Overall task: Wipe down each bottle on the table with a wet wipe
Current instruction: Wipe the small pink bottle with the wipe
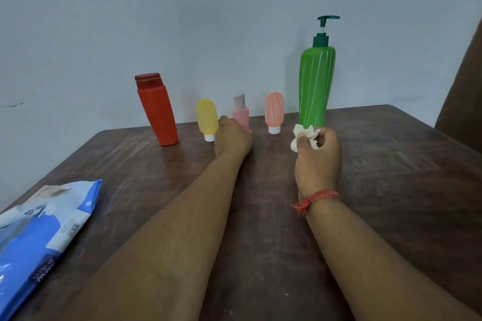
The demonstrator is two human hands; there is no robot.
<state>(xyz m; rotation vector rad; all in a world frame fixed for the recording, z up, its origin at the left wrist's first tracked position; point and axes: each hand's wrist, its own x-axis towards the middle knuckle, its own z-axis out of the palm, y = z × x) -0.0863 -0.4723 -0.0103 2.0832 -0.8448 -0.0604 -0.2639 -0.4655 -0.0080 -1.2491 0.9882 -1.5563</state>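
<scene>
Five bottles stand in a row along the far edge of the dark wooden bench, against a pale wall: red bottle at 11 o'clock, yellow tube cap-down, small pink bottle at 12, peach tube cap-down, tall green pump bottle at 1 o'clock. Left hand reaches to the base of the pink bottle; fingers are hidden behind the hand, so can't tell whether they grasp it. Right hand has fingers clenched around a crumpled white wet wipe, just in front of the green pump bottle's base. Red thread band on the right wrist. Blue wet wipe pack lies flat at 8 o'clock, near the bench's left edge.
</scene>
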